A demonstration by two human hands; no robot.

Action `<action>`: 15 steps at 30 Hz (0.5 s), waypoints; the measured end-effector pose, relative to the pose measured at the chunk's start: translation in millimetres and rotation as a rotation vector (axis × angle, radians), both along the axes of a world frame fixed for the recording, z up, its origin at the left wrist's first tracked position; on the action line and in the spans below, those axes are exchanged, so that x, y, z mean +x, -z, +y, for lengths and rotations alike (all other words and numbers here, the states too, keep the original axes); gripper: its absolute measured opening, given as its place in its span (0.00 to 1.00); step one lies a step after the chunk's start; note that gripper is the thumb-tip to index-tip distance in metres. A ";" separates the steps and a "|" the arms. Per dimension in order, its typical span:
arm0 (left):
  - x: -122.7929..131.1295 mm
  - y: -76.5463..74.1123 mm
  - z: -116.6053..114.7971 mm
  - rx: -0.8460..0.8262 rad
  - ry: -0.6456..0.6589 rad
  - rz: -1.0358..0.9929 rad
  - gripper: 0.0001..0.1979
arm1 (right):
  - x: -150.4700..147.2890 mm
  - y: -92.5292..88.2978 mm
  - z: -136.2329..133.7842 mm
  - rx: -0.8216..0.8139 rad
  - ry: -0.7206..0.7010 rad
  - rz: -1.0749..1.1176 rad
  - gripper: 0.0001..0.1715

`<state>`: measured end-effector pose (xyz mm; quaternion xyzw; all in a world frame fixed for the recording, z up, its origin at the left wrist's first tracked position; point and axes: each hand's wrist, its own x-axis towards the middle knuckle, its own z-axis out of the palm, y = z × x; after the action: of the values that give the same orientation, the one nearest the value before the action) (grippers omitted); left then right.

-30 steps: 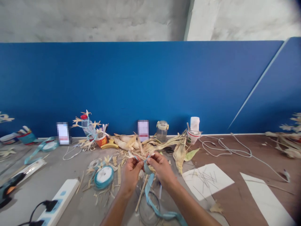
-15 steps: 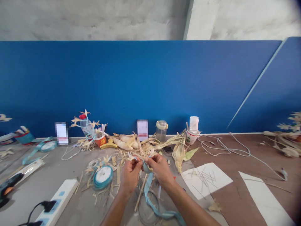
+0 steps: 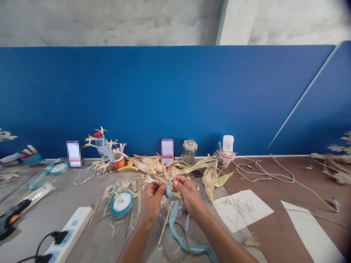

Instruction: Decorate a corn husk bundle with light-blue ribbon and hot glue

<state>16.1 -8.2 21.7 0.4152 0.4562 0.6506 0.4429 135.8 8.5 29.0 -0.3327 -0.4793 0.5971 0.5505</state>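
My left hand (image 3: 152, 199) is closed in a pinch on a thin piece wrapped in light blue, with a pale husk tip (image 3: 149, 178) sticking out above the fingers. Beside it my right hand (image 3: 189, 193) pinches light blue ribbon (image 3: 173, 215) between thumb and fingertips. A loop of this ribbon bulges between the two hands, and its long tail runs down and curls right beneath my right forearm. Under the tail lies a thin wire ring (image 3: 163, 245) on the table. What exactly sits between the fingertips is too small to make out.
A ribbon spool (image 3: 122, 205) lies left of my hands among husk scraps. Dried corn husks (image 3: 148, 164) are heaped behind. A power strip (image 3: 70, 233) and glue gun (image 3: 13, 219) lie left. On the right is white paper (image 3: 242, 210) with thin sticks, near a white cable (image 3: 282, 179).
My right hand's fingertips have risen slightly and moved away from the left, pulling the ribbon up between them. The whole view has shifted a little.
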 end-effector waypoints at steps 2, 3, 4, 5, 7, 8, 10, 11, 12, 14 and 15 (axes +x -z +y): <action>-0.2 -0.5 -0.1 0.005 0.016 -0.010 0.08 | 0.6 0.5 0.8 0.003 -0.039 0.048 0.12; -0.2 -0.6 -0.4 0.008 0.025 -0.004 0.08 | 0.5 1.0 1.3 -0.002 -0.048 0.051 0.12; -0.1 -0.6 -0.6 0.009 0.031 0.006 0.08 | 0.2 1.2 1.5 -0.008 -0.047 0.044 0.12; -0.1 -0.4 -0.8 0.010 0.032 0.018 0.08 | 0.0 1.2 1.6 -0.011 -0.039 0.033 0.12; -0.1 0.3 -1.1 0.015 0.024 0.029 0.07 | -0.2 0.0 1.2 -0.013 -0.001 0.012 0.12; -0.2 1.0 -1.1 0.017 0.021 0.029 0.07 | -0.1 -1.1 0.8 -0.011 0.024 -0.002 0.12; 0.0 2.8 -1.0 0.013 0.023 0.025 0.07 | 0.6 -3.4 0.0 0.001 0.081 -0.050 0.12; 0.4 3.8 -0.9 0.007 0.032 0.026 0.07 | 0.9 -4.3 -0.3 0.008 0.115 -0.085 0.12; 0.9 4.7 -1.0 0.004 0.040 0.027 0.08 | 1.2 -4.9 -0.4 0.011 0.145 -0.123 0.13; 2.1 5.9 -1.2 0.002 0.049 0.029 0.08 | 1.4 -5.4 -0.3 -0.005 0.184 -0.185 0.14; 2.7 6.0 -1.4 0.002 0.050 0.030 0.08 | 1.5 -5.3 -0.2 -0.019 0.188 -0.196 0.14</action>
<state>18.8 -9.6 15.7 0.4367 0.4514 0.6335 0.4519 137.3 8.3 34.3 -0.4382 -0.4917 0.5119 0.5515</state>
